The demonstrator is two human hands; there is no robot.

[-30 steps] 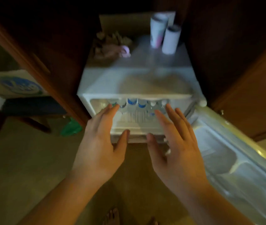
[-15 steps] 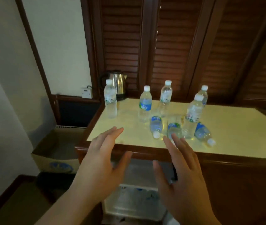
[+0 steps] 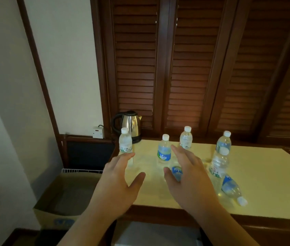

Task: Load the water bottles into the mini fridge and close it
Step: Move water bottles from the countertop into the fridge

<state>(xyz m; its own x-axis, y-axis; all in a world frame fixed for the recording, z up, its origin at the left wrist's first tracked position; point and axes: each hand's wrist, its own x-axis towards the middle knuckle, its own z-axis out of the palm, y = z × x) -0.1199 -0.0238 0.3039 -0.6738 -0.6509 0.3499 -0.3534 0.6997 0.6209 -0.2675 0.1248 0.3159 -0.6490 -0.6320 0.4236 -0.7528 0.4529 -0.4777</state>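
Both the left hand (image 3: 117, 181) and right hand (image 3: 192, 180) hovered spread and empty above clear plastic water bottles (image 3: 164, 153) on the cream-topped desk (image 3: 264, 178).

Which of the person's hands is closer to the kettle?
Left. The left hand reaches up just below and in front of the kettle; the right hand hovers farther right, over a lying bottle.

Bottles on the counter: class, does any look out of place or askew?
Yes. Five bottles stand upright, but the bottle near the front edge lies on its side, and another blue-labelled bottle lies tipped behind the right hand. No spill shows.
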